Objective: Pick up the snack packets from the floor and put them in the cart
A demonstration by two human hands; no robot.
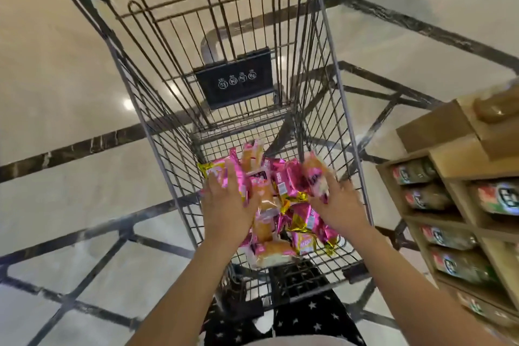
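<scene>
Both grips over near end of cart (pixel 345 109) basket. Right grip (pixel 337 202) wraps lower end of cake packet (pixel 314 174), long axis pointing up and away from wrist; blurred. Left grip (pixel 227 202) lies on pink packet (pixel 222 177), fingers near straight, thumb hidden: can't tell if pinched or just pressed. Packet pile (pixel 289 213) on basket mesh, directly below and between grips. Judgement: release goes straight down, no reach needed. Packets: shiny pink/gold foil, some clear wrap over orange cake. None visible on floor (pixel 56 64).

Single head view, looking steeply down, close above cart (pixel 157 149) basket.
</scene>
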